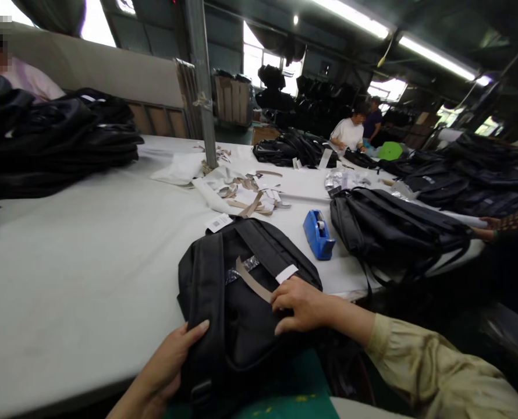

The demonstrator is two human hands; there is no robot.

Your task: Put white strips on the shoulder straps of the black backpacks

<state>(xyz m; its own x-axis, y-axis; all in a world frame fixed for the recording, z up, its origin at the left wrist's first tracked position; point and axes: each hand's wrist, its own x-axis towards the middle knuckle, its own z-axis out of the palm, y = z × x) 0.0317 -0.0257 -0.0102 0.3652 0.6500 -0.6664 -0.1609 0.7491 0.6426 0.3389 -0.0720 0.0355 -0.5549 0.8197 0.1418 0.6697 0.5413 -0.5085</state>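
Left hand (171,352) clamps the backpack (250,334), likely soft and light; I'd hold the strap (209,285) under that thumb. Right hand (301,304) pinches a brown strip (251,281).

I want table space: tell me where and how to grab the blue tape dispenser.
Probably pinch the tape dispenser across its long sides, right hand coming from above: its body is narrow and sits between the held backpack and another black bag.
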